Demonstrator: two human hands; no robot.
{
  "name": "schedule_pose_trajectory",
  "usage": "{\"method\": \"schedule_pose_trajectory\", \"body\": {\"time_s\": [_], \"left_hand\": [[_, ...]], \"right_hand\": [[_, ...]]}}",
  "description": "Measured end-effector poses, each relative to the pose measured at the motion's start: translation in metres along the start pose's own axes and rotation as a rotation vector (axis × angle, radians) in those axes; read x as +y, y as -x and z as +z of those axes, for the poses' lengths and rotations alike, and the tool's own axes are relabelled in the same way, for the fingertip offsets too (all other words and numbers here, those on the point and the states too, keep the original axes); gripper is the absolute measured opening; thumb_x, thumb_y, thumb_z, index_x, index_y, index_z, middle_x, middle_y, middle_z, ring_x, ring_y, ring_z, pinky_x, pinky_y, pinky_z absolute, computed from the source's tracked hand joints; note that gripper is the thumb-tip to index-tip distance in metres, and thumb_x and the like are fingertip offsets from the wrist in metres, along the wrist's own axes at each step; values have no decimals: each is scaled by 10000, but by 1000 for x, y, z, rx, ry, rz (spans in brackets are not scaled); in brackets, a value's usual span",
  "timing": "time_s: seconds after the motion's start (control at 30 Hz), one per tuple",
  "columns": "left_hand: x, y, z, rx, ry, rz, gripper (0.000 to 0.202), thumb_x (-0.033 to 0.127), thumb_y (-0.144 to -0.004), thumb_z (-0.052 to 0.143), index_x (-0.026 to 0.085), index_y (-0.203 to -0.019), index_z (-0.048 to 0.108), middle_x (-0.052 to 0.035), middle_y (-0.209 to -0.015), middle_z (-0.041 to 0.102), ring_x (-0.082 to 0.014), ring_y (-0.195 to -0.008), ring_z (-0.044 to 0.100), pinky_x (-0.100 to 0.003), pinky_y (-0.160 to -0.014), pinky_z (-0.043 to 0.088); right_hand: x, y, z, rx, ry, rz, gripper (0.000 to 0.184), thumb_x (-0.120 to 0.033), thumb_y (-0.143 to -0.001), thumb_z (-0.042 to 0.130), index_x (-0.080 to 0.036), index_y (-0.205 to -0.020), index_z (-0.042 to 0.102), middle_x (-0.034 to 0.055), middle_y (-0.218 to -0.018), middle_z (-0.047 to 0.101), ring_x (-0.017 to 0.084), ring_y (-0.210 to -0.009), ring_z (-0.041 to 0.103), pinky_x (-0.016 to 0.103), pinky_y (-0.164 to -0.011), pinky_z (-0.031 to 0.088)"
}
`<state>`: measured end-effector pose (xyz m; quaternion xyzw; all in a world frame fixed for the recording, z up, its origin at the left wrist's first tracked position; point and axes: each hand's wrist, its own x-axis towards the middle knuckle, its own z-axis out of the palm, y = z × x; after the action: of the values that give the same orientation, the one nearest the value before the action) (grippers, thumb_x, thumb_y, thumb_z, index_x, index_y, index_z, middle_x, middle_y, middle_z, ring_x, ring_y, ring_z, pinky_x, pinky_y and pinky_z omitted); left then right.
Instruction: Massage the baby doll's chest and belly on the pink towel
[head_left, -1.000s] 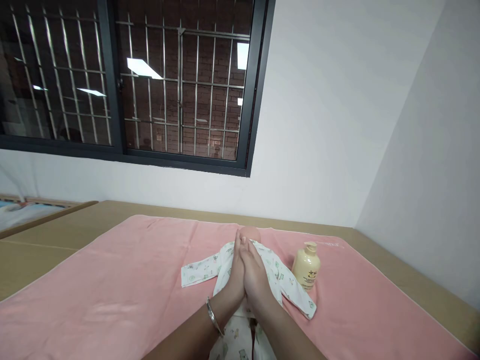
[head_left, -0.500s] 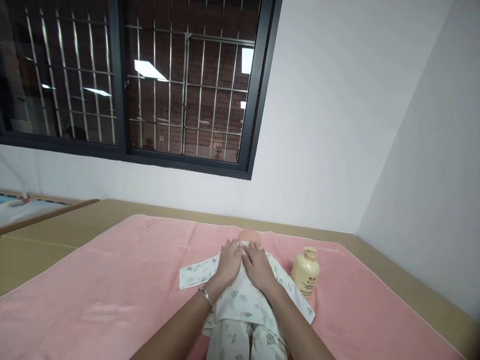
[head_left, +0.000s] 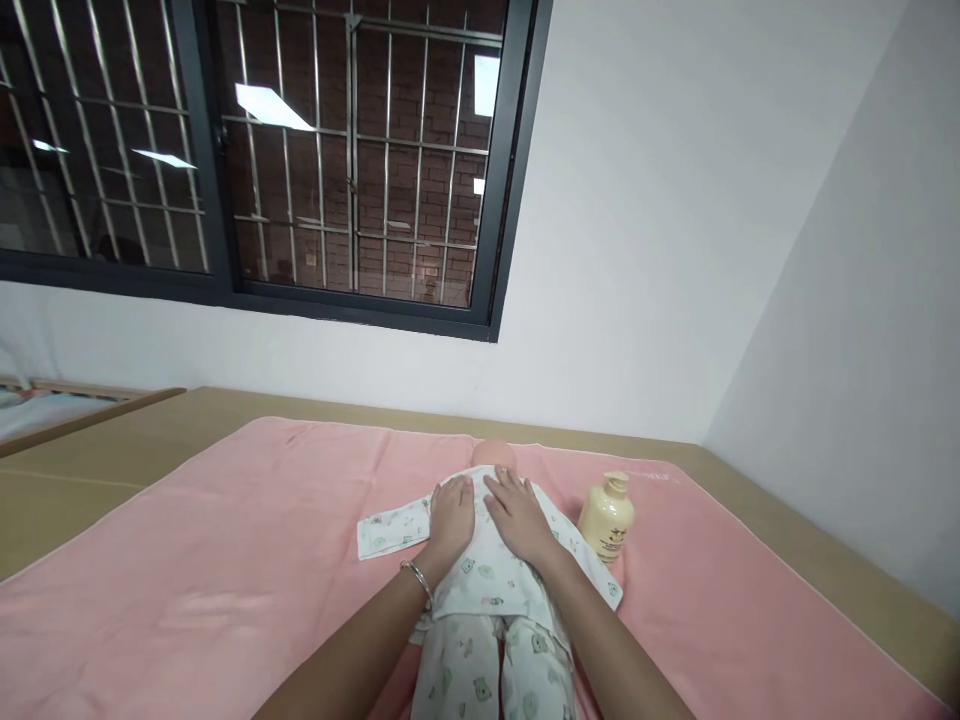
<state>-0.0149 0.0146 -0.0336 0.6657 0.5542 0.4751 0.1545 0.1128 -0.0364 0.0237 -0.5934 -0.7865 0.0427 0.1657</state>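
A baby doll (head_left: 491, 590) in a white printed romper lies on a pink towel (head_left: 225, 570), its head (head_left: 495, 457) pointing away from me. My left hand (head_left: 450, 520) lies flat on the left side of the doll's chest, fingers stretched out; a bangle circles that wrist. Flat on the right side of the chest rests my right hand (head_left: 519, 517), fingers spread. The two hands lie side by side, almost touching. One empty sleeve of the romper (head_left: 390, 530) sticks out to the left.
A cream pump bottle (head_left: 606, 520) stands upright on the towel just right of the doll. The towel covers a tan surface (head_left: 90, 460) set against white walls. A barred dark window (head_left: 262, 160) is above. A bed edge shows at far left.
My hands were pressed together palm to palm above the doll; they have parted and come down flat on its chest, sliding slightly toward me. The view has tilted down a little.
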Motion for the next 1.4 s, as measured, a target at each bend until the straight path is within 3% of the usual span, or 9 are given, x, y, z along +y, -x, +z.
{"method": "schedule_pose_trajectory", "body": {"time_s": [0.13,0.27,0.33,0.53,0.73,0.93,1.17,1.23,1.4], "left_hand": [[3,5,0,-13,-27,27,453,340,-991,231,206,-994,664,-81,-1145,689,-224,-1116,587,-456,-1122,275],[5,8,-3,-23,-44,62,437,333,-995,236,207,-1010,654,-77,-1121,692,-219,-1095,590,-450,-1106,298],[6,8,-3,-25,-64,89,421,326,-991,252,197,-1057,647,-88,-1146,682,-229,-1122,578,-448,-1096,311],[5,8,-3,5,-75,94,385,302,-975,295,177,-1071,647,-98,-1166,674,-238,-1115,576,-418,-1046,365],[5,8,-6,-11,-40,74,399,275,-978,263,209,-944,656,-67,-1043,706,-213,-1012,612,-395,-994,407],[5,8,-5,12,-31,91,392,302,-975,284,203,-1003,662,-80,-1120,694,-229,-1093,590,-405,-1036,376],[-1,2,-3,-13,56,-3,411,306,-969,275,202,-944,672,-73,-1055,709,-214,-1016,616,-390,-979,420],[0,3,-3,-30,29,27,389,308,-968,288,210,-981,665,-70,-1088,703,-219,-1058,602,-403,-1023,385],[2,3,-3,-40,1,33,401,311,-978,270,213,-1006,657,-70,-1123,693,-219,-1099,587,-403,-1057,351]], "right_hand": [[-7,1,7,50,70,237,570,-347,-971,302,-84,-1475,355,183,-1546,288,304,-1440,223,490,-1153,128],[-5,2,5,6,-11,-92,531,-224,-942,314,-182,-1464,398,72,-1516,386,236,-1448,216,453,-1174,85],[3,-1,0,-8,-82,-147,516,-223,-954,276,-214,-1447,424,39,-1505,410,197,-1438,247,429,-1174,107],[-7,6,7,71,94,286,580,-333,-964,300,-67,-1477,343,201,-1522,330,310,-1424,265,506,-1145,127],[-10,5,6,-6,19,-112,517,-298,-976,274,-221,-1478,369,54,-1554,313,226,-1462,170,469,-1173,50],[-3,6,0,19,88,242,580,-338,-984,245,-65,-1492,306,201,-1550,264,288,-1444,221,476,-1155,131],[-11,15,-1,-72,73,-169,534,-323,-973,308,-217,-1495,334,56,-1573,266,231,-1467,145,460,-1176,47],[-2,7,-4,-44,42,-108,525,-335,-993,242,-213,-1496,327,51,-1571,275,222,-1462,169,460,-1173,74],[-2,6,1,17,137,234,574,-310,-978,246,-55,-1487,310,211,-1527,312,298,-1425,267,500,-1146,138]]}}
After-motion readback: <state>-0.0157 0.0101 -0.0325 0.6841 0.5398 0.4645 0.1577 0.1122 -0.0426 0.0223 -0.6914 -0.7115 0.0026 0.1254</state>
